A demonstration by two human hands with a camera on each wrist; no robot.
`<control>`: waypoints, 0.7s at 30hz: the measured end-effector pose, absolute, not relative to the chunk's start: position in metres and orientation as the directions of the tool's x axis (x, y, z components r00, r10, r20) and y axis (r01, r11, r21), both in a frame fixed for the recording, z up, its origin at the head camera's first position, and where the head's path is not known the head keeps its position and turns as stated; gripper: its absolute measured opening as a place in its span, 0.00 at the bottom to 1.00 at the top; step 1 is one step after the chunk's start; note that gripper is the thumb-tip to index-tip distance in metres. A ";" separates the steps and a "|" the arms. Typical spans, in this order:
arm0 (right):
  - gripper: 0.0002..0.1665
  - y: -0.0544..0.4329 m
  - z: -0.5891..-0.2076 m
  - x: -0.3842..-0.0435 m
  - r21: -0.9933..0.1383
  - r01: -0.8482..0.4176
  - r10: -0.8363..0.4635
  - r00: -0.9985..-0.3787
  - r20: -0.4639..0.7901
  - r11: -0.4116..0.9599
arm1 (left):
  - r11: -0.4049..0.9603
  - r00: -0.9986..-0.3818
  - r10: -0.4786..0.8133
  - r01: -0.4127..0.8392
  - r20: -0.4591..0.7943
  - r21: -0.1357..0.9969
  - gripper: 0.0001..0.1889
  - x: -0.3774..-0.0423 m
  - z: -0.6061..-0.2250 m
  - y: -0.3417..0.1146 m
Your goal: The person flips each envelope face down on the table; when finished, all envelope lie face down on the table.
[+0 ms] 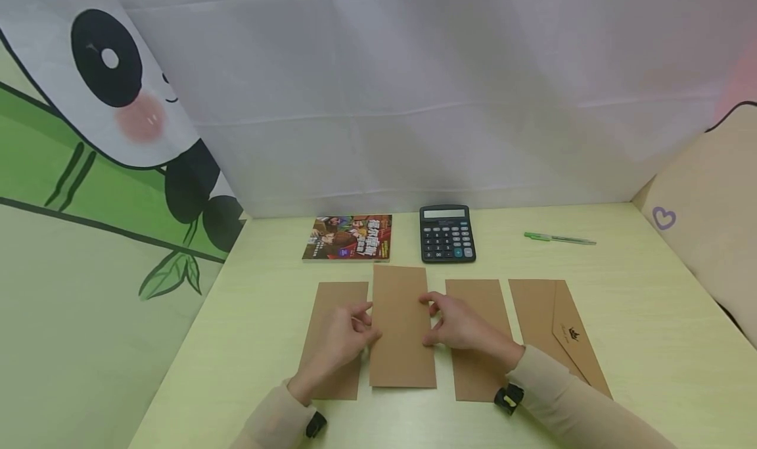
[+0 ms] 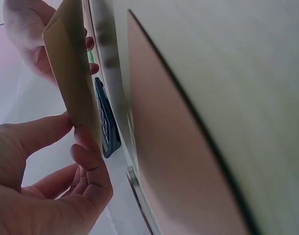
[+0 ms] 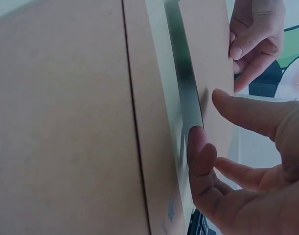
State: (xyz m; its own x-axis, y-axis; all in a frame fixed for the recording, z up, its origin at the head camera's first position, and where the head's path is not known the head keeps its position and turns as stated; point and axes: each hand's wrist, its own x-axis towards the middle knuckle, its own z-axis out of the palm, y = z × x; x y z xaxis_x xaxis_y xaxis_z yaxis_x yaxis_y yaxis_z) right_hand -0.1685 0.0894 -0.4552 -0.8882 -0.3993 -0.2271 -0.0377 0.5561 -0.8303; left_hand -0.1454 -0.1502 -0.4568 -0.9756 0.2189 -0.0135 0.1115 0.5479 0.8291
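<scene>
Both hands hold a brown paper envelope (image 1: 402, 327), plain side up, raised off the table by its long sides. My left hand (image 1: 343, 337) pinches the left edge between thumb and fingers; the left wrist view shows this pinch close up on the envelope (image 2: 73, 73). At the opposite edge is my right hand (image 1: 458, 321), its thumb over the face and its curled fingers at the underside. How firmly the right thumb presses cannot be told. Flat on the table lie a plain envelope (image 1: 334, 344) to the left and another (image 1: 476, 304) under the right forearm.
Far right lies an envelope (image 1: 535, 311) with its flap and a crown print up, partly under the sleeve. Behind the row are a colourful book (image 1: 349, 237), a black calculator (image 1: 447, 234) and a green pen (image 1: 558, 238). A white cloth (image 1: 414, 107) hangs behind the table.
</scene>
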 end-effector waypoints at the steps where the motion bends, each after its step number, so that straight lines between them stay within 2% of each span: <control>1: 0.44 0.089 -0.456 -0.168 -0.827 -0.044 -0.399 -0.889 -0.222 0.560 | 0.550 -0.975 0.221 0.112 -0.015 0.827 0.27 -0.145 -0.457 -0.150; 8: 0.43 0.088 -0.455 -0.167 -0.784 -0.085 -0.382 -0.902 -0.202 0.614 | 0.558 -0.973 0.218 0.061 -0.076 0.828 0.31 -0.145 -0.458 -0.148; 21: 0.42 0.086 -0.456 -0.165 -0.732 -0.092 -0.361 -0.907 -0.219 0.675 | 0.611 -0.973 0.215 0.063 -0.089 0.789 0.27 -0.144 -0.459 -0.145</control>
